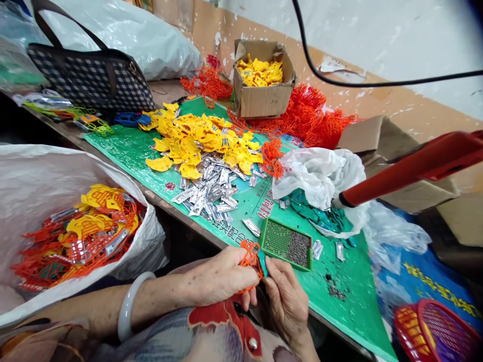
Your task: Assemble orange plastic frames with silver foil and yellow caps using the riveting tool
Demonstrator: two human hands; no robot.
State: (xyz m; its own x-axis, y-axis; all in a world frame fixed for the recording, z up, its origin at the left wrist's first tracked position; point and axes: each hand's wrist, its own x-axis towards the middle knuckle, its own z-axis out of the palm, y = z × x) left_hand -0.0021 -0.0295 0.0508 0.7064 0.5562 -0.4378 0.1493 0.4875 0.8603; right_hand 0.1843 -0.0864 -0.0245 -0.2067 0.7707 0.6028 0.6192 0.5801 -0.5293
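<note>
My left hand (230, 276) is closed around an orange openwork plastic piece (249, 253), part of which is hidden by the fingers. Pinched in my right hand (287, 296) is a small green plastic piece (261, 264), which meets the orange one. Both hands are close together at the table's near edge. Just beyond them sits a green tray (273, 241), with small dark grey bits (300, 248) heaped in its right part. Silver pieces (215, 188) lie in a pile farther back, beside a heap of yellow plastic shells (204, 136).
A white sack (151, 236) of orange and yellow parts stands at left. Behind are a cardboard box (264, 100) of yellow shells and an orange heap (309, 115). At right, a red bar (407, 171) slants over a white bag (320, 171) of green pieces.
</note>
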